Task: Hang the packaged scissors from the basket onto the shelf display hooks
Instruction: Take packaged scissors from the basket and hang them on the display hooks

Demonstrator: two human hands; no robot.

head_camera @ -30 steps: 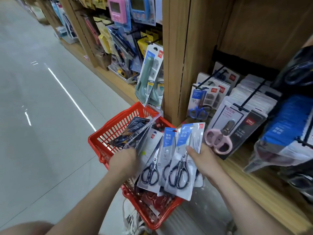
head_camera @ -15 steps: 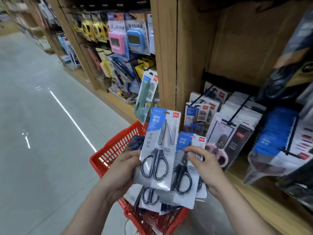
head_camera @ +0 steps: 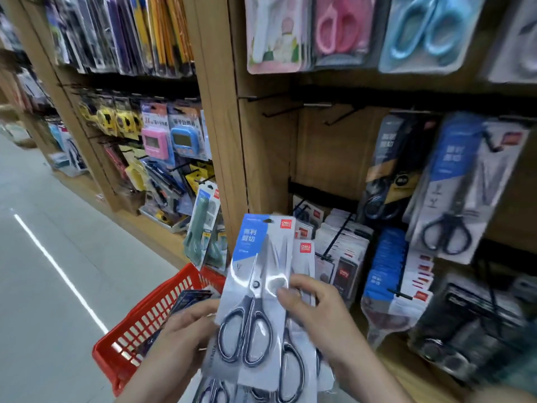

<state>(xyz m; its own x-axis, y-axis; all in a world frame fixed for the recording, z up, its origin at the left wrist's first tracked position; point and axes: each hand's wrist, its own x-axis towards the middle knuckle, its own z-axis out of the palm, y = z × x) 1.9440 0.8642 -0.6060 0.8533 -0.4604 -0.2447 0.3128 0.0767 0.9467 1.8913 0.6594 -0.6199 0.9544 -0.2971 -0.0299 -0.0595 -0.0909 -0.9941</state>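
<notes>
Two hands are working a fan of packaged scissors just above a red plastic lattice basket (head_camera: 145, 324), which is sitting on the pale floor (head_camera: 58, 286) beside the shelf's wooden upright (head_camera: 220, 141). At least three packs are showing in the fan; the exact number is not readable, since they are overlapping.

The front pack of black-handled steel scissors (head_camera: 255, 286) is standing nearly upright, its card grey-white with a blue corner panel and a small red logo at the top. A second matching pack (head_camera: 305, 251) is peeking out behind its right edge, and more black handles are showing at the lower edge of the view.

The left hand (head_camera: 180, 330) is gripping the fan from its left side, fingers curled behind the cards. The right hand (head_camera: 316, 318) is pinching the front pack at mid-height, fingertips bent onto its clear blister.

Above the packs, three bare black wire hooks (head_camera: 279, 111) are jutting from the wooden back panel, with open room beneath them. Just to their right, two tall hanging scissor packs (head_camera: 465, 193) are crowding that side.
</notes>
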